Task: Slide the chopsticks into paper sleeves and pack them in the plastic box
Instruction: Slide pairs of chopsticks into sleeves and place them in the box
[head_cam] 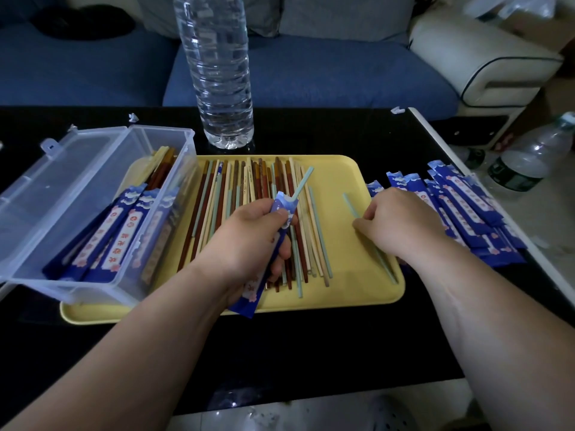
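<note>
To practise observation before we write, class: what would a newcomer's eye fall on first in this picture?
Centre, over the flat yellow tray of loose chopsticks, the left hand grips a blue printed paper sleeve with a pale green chopstick poking out. To its right, the right hand pinches a second pale green chopstick lying on the tray. A tall clear plastic water bottle stands behind.

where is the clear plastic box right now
In the head view, the clear plastic box sits on the left, resting on the left end of the yellow plastic tray, beside the loose chopsticks, lid open.
</note>
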